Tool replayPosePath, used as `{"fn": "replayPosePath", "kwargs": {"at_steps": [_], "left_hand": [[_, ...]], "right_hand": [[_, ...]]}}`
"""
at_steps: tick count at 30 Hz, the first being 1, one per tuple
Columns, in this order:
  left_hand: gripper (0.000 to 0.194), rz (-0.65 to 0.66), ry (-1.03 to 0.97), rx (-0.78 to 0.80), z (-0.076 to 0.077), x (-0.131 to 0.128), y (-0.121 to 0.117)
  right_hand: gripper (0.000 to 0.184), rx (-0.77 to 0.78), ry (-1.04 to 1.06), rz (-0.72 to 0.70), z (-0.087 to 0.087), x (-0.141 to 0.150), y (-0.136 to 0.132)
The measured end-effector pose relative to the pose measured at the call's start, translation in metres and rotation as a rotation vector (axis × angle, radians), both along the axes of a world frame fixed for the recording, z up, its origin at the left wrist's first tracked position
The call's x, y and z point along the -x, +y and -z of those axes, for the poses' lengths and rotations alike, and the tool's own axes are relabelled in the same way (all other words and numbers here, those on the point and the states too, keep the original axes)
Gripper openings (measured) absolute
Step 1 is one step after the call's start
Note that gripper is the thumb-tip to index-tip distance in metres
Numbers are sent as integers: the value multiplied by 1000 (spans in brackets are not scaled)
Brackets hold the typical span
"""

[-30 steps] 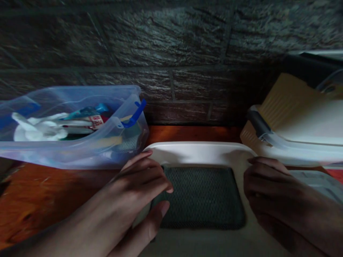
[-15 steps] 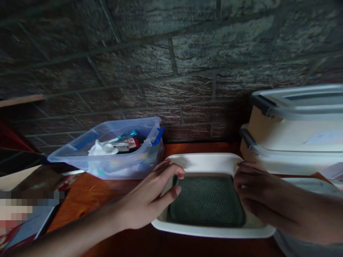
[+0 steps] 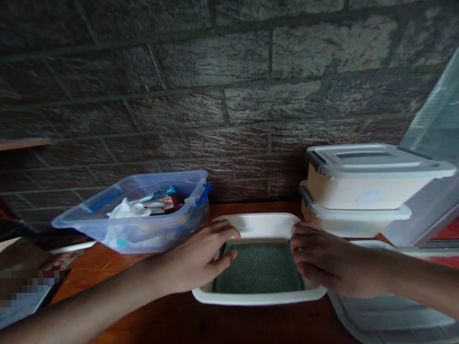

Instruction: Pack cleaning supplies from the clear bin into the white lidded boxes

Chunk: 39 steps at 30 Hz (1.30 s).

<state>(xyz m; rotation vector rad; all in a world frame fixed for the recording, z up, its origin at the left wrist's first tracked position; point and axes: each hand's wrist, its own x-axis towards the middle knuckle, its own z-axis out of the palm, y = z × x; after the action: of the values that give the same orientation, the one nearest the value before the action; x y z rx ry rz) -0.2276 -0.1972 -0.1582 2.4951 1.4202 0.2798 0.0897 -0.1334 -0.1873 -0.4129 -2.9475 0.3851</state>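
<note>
A white plastic storage bin (image 3: 261, 299) stands on the wooden surface in front of me. Flat inside it lies a dark green, knit-textured cloth (image 3: 260, 268). My left hand (image 3: 211, 255) rests across the bin's left rim, its fingers bent over the inside and the thumb held apart from them, with nothing between. On the opposite side, my right hand (image 3: 319, 255) has its fingers curled together and closed over the right rim. The palm side of that hand is hidden.
Left of the bin sits a clear blue-tinted box (image 3: 129, 229) with white, teal and red items. Two lidded boxes (image 3: 358, 188) are stacked at the right, by a pale lid (image 3: 387, 310). A brick-patterned wall (image 3: 229, 105) rises behind the wooden surface (image 3: 103, 267).
My view has shifted, so more of the stacked boxes and the pale lid show. Both hands keep nearly the same places on the bin's sides.
</note>
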Motion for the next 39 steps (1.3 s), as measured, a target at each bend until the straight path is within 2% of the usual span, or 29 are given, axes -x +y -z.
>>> {"fn": "replayPosePath", "kwargs": {"at_steps": [4, 11, 20, 23, 28, 35, 39], "left_hand": [[21, 15, 4, -48, -7, 0, 6], [30, 4, 12, -78, 3, 7, 11], [34, -3, 10, -75, 7, 10, 10], [35, -1, 14, -88, 5, 12, 11], [32, 6, -19, -120, -12, 11, 11], [25, 7, -46, -165, -40, 11, 4], [29, -55, -31, -275, -69, 29, -6]], "right_hand": [[23, -2, 38, -10, 2, -3, 1], [24, -1, 26, -24, -3, -1, -1], [20, -1, -37, 27, -4, 5, 1], [22, 42, -21, 72, -9, 5, 2], [27, 122, 70, 160, -22, 8, 3], [16, 42, 167, 164, -43, 27, 10], [17, -10, 232, 160, -61, 51, 19]]}}
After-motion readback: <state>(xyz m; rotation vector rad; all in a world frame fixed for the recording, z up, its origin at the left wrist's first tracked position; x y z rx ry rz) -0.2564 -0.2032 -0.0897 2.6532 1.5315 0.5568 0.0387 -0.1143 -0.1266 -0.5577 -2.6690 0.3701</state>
